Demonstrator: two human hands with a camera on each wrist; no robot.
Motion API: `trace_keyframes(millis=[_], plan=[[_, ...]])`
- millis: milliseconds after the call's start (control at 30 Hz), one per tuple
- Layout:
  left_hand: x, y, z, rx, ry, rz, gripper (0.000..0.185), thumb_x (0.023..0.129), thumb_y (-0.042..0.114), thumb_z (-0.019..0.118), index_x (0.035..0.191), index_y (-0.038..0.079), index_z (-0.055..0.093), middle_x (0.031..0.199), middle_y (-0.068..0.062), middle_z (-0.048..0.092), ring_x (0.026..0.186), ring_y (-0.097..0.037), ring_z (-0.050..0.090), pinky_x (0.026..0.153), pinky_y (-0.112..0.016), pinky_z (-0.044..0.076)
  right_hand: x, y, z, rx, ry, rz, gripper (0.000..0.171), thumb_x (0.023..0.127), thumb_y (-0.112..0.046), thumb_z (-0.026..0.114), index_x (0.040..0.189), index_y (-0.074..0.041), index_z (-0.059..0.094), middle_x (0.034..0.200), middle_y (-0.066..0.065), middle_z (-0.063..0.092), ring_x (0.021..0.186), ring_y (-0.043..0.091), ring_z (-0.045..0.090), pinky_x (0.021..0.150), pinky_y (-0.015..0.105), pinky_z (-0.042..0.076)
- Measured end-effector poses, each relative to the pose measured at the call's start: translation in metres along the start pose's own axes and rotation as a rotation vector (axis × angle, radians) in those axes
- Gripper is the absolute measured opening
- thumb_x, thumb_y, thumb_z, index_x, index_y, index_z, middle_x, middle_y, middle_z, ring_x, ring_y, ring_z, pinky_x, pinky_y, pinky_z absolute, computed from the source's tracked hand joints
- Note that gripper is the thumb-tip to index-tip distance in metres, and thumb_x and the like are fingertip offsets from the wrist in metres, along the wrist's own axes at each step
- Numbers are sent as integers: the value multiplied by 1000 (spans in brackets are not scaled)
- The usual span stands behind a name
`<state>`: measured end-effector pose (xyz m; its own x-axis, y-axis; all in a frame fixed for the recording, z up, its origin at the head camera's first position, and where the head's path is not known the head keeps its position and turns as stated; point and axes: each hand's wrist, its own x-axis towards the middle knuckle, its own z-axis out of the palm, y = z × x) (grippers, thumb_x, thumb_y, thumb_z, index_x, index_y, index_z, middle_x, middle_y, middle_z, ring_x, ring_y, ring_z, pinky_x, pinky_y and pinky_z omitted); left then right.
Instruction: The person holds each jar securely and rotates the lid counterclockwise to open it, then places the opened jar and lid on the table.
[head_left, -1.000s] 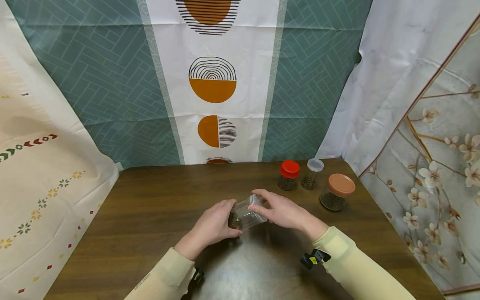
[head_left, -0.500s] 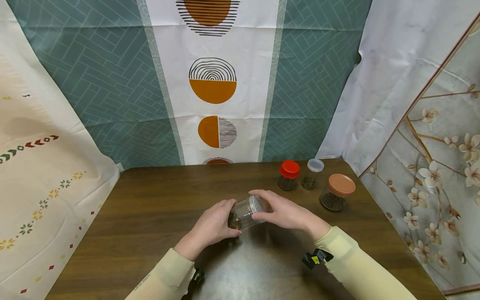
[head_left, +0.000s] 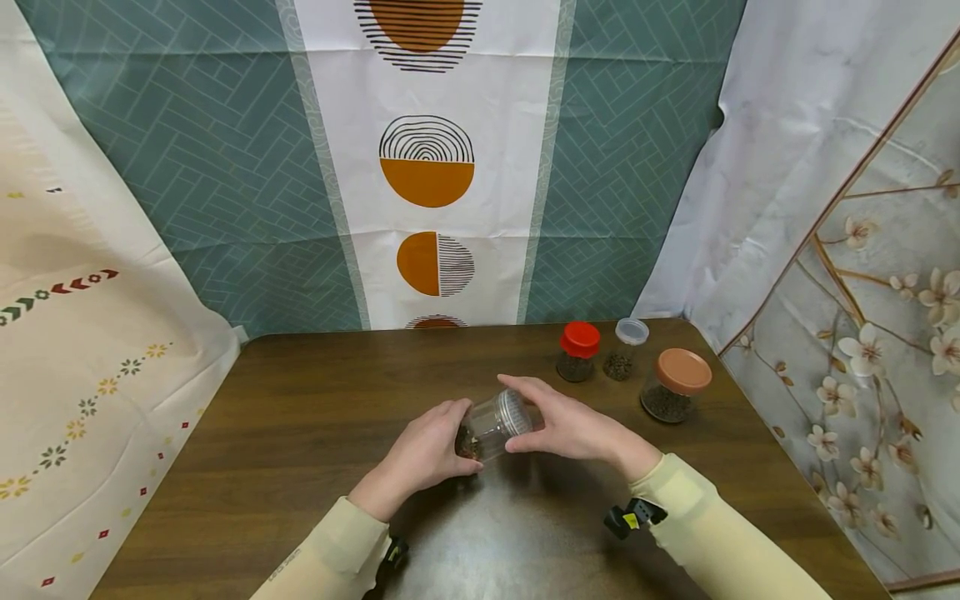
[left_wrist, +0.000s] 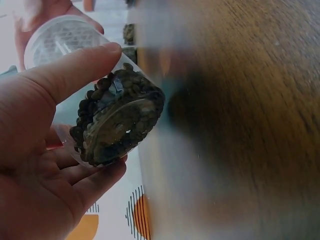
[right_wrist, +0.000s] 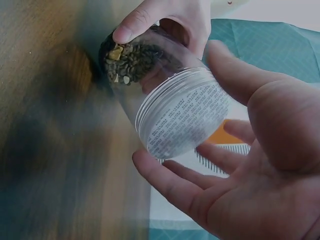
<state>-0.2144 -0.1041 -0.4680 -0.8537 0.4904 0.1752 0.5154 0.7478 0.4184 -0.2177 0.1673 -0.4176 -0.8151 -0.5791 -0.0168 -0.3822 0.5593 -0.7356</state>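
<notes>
1. The clear plastic jar with dark seeds in its bottom (head_left: pixel 491 427) sits just below the centre of the head view, tilted on its side above the dark wooden bench (head_left: pixel 300 433) and touching nothing but the two hands.

2. The left hand (head_left: pixel 423 454) grips the seed-filled base, thumb over the wall and fingers curled beneath. The wrist view shows the seeds heaped against the lower end (left_wrist: pixel 117 125).

3. The right hand (head_left: pixel 566 425) cups the ribbed clear lid (right_wrist: pixel 185 122), its fingers bent around the rim but barely pressing — a loose hold rather than a firm clasp.

4. Likely trouble: the jar wall is smooth and the left hand holds only its end, so a hard twist from the right could spin the whole jar in the palm instead of turning the lid.

5. If the lid comes free while the jar lies this far over, the seeds may slide toward the mouth and spill onto the bench — the tilt would be the cause.

6. The red-capped jar (head_left: pixel 578 352), the small clear-capped jar (head_left: pixel 625 347) and the wide glass jar with a terracotta lid (head_left: pixel 672 385) stand right of centre, near the right forearm; a wide swing of that elbow could knock one over.
</notes>
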Motion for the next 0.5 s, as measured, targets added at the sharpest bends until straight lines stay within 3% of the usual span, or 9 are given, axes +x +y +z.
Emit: trace_keyframes(millis=[133, 300, 500], plan=[[0, 0, 1, 0, -3, 4, 87, 76, 35, 104, 143, 2, 60, 125, -12, 69, 106, -27, 67, 91, -49, 59, 1, -2, 1, -53, 31, 48, 91, 102, -50, 79, 174, -15, 34, 168, 16, 43, 146, 38, 54, 113, 58, 50], [0, -1, 1, 0, -6, 4, 86, 76, 36, 105, 142, 2, 60, 121, -11, 69, 103, -26, 67, 90, -48, 59, 2, -2, 0, -109, 59, 109, 89, 104, -56, 74, 172, -10, 38, 166, 18, 48, 145, 39, 56, 116, 58, 47], [1, 0, 1, 5, -14, -2, 87, 77, 35, 104, 143, 3, 59, 123, -11, 69, 105, -26, 67, 91, -48, 59, 4, -3, 1, -115, 61, 126, 84, 103, -54, 76, 168, -10, 46, 157, 15, 57, 134, 35, 64, 106, 53, 56]])
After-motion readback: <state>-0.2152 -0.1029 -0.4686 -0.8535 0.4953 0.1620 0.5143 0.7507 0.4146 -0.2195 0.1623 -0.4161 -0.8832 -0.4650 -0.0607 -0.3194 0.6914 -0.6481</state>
